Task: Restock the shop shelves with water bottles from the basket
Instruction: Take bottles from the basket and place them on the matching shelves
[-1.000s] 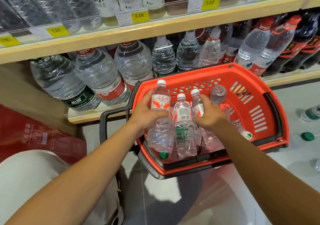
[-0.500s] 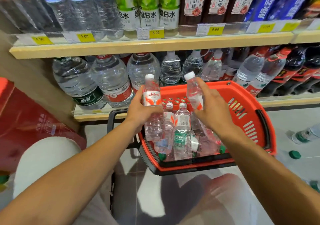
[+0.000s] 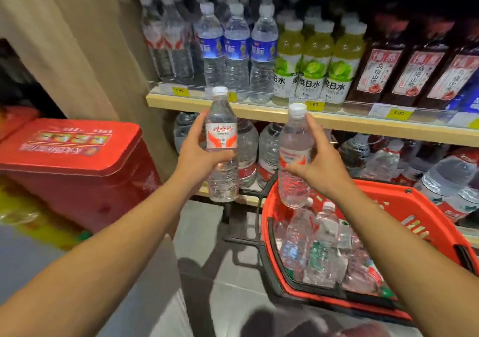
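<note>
left bottle [image 3: 222, 139]: upright, centre of frame, white cap, red-and-white label facing camera; held clear of the basket, in front of the shelf edge.
right bottle [image 3: 295, 155]: upright, just right of the left bottle, apart from it; white cap, label partly turned away; its base hangs over the basket's upper left corner.
left hand [image 3: 197, 152]: wrapped round the left bottle at label height, thumb across the front, fingers [image 3: 197, 122] behind; closed on it.
right hand [image 3: 320, 163]: wrapped round the right bottle from the right side, thumb low on the label; closed on it.
basket [image 3: 388, 202]: red with black trim, lower right of frame, on the floor; several more clear bottles stand and lie inside, packed close.
shelf [image 3: 259, 108]: pale wood board across the middle of frame, yellow price tags along its edge.
upper row: clear bottles with red labels at left, blue-label water next, green-label drinks, dark drinks with red labels at right.
lower row: big water jugs behind both hands, more bottles running to the right edge.
red box [image 3: 70, 160]: left of frame, on the floor beside the shelf's side panel.
floor [image 3: 202, 233]: grey tile, bottom centre.
</note>
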`<action>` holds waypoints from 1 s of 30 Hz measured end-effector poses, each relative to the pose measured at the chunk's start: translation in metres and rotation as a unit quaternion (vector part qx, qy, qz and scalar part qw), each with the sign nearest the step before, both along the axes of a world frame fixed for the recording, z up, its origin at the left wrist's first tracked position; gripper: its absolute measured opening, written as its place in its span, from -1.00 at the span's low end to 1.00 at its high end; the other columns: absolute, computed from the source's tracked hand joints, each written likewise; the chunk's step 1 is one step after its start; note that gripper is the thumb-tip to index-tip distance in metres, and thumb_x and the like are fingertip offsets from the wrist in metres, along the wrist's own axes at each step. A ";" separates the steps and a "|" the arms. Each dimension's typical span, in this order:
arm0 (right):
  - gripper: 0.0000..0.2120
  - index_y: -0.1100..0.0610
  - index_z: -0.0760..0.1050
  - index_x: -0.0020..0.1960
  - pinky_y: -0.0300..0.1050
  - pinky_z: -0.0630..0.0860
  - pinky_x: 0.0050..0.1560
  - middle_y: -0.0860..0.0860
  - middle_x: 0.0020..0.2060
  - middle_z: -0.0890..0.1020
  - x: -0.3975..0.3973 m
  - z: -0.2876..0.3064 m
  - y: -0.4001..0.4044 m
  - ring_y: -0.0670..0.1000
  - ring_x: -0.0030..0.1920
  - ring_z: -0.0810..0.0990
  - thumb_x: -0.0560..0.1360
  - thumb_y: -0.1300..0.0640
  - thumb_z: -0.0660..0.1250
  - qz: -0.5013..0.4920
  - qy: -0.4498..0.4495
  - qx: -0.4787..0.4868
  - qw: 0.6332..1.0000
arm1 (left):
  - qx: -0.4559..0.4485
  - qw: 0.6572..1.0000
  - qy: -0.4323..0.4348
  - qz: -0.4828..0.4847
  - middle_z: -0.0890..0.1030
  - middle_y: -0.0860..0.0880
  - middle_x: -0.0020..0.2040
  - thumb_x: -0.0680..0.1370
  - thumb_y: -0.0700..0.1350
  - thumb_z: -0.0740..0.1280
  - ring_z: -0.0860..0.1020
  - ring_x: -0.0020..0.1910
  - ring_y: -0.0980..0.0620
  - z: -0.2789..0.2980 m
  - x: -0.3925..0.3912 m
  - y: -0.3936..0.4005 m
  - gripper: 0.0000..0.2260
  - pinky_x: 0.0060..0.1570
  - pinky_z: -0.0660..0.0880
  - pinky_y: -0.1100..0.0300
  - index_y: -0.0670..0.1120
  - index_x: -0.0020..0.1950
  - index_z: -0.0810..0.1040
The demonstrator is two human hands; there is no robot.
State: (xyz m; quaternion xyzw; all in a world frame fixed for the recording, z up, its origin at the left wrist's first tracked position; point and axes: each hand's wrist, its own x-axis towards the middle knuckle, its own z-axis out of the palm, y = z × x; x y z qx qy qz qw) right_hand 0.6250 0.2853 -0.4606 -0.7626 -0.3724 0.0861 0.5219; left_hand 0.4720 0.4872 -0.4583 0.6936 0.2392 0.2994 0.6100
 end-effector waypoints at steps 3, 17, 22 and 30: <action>0.04 -0.30 0.07 0.47 -0.40 0.41 0.17 -0.26 0.33 0.42 -0.009 0.010 0.034 -0.30 0.24 0.47 0.29 0.32 0.57 0.023 -0.001 0.030 0.999 | 0.037 0.999 -0.011 0.005 0.56 -0.02 0.31 0.32 -0.42 0.54 0.63 0.13 0.10 0.011 -0.012 0.031 -0.08 0.05 0.60 0.17 0.07 0.56 0.25; -0.02 -0.04 0.11 0.55 -0.62 0.35 -0.07 -0.16 0.31 0.40 -0.023 0.028 0.153 -0.29 0.19 0.40 0.31 0.34 0.57 0.006 -0.024 0.029 0.999 | 0.313 0.950 -0.015 0.008 0.47 0.17 0.40 0.36 -0.18 0.56 0.47 0.36 0.12 0.070 0.011 0.190 -0.14 0.33 0.46 0.03 0.15 0.56 0.24; 0.00 -0.16 0.10 0.52 -0.58 0.39 -0.09 -0.13 0.39 0.38 -0.013 0.021 0.180 -0.15 0.27 0.43 0.31 0.35 0.56 -0.015 -0.025 0.025 0.999 | 0.326 0.942 -0.080 0.016 0.37 0.16 0.49 0.38 -0.16 0.55 0.37 0.46 0.12 0.089 0.040 0.233 -0.10 0.37 0.43 -0.05 0.20 0.57 0.13; -0.03 -0.37 0.12 0.36 -0.55 0.39 0.02 -0.39 0.24 0.39 -0.006 0.002 0.204 -0.33 0.17 0.48 0.30 0.33 0.58 -0.025 -0.034 -0.003 0.999 | 0.274 0.945 -0.163 0.078 0.35 0.20 0.37 0.36 -0.21 0.56 0.36 0.37 0.22 0.076 0.100 0.265 -0.09 0.28 0.38 0.34 0.05 0.58 0.15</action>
